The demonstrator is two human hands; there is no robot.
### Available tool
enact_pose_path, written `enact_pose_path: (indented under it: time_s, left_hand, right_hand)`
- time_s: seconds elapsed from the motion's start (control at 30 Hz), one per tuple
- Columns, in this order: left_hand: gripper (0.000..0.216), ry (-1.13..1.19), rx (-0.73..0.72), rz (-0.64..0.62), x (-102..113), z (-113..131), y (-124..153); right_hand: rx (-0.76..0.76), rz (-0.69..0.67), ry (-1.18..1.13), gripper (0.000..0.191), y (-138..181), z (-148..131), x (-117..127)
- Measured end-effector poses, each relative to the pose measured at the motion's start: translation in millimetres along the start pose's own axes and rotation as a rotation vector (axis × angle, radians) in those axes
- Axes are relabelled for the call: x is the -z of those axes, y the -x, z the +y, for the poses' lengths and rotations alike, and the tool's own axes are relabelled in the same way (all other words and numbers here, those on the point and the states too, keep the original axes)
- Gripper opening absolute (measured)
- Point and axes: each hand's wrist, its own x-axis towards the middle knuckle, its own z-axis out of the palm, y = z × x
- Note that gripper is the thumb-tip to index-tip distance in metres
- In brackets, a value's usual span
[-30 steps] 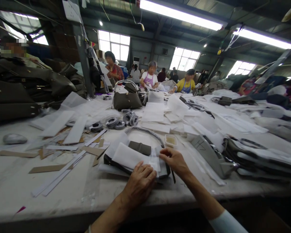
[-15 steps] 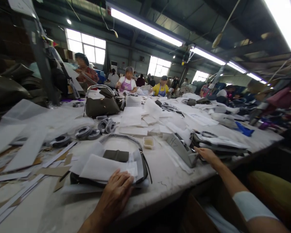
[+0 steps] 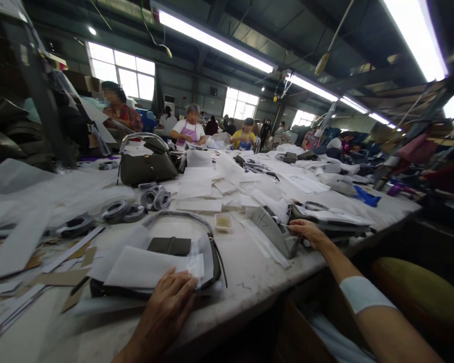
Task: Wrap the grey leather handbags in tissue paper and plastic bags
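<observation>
Tape dispenser (image 3: 274, 229), grey, at 3 o'clock of the flat handbag (image 3: 196, 252) | my right hand (image 3: 306, 233) pinches its tape end | my left hand (image 3: 166, 307) presses white paper (image 3: 144, 267), fingers flat | glue tray (image 3: 224, 222) between.

Long white worktable (image 3: 249, 272), paper sheets (image 3: 196, 182), tape rolls (image 3: 115, 209), grey handbag (image 3: 147, 168), tape dispenser (image 3: 274, 229), cardboard strips (image 3: 58, 277)

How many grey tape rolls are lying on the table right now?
About 5: one tape roll far left, two in the middle, and two nearer the olive handbag. Paper may hide more.
</observation>
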Motion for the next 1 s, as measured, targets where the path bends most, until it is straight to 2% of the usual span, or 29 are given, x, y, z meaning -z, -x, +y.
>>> enact_pose_path:
  time_s: [0.23,0.4,0.6,0.83,1.0]
  left_hand:
    - [0.026,0.0,0.004,-0.005,1.3,1.1,-1.0]
    - [0.027,0.001,-0.015,0.005,1.6,-0.1,-1.7]
    - [0.028,0.016,-0.022,-0.003,0.8,-0.8,-0.8]
    - [0.024,0.069,0.061,-0.032,1.8,6.5,-2.2]
    - [0.025,0.12,0.129,-0.061,5.9,13.2,-3.3]
  right_hand:
    - [0.079,0.189,-0.16,0.03,22.2,12.9,20.0]
    - [0.015,0.195,-0.141,0.031,42.2,35.0,30.9]
    - [-0.035,0.159,0.014,0.025,39.3,51.0,18.1]
    - [-0.002,0.168,0.356,0.012,20.5,30.3,32.0]
    - [0.033,0.167,0.571,0.015,39.8,33.7,35.2]
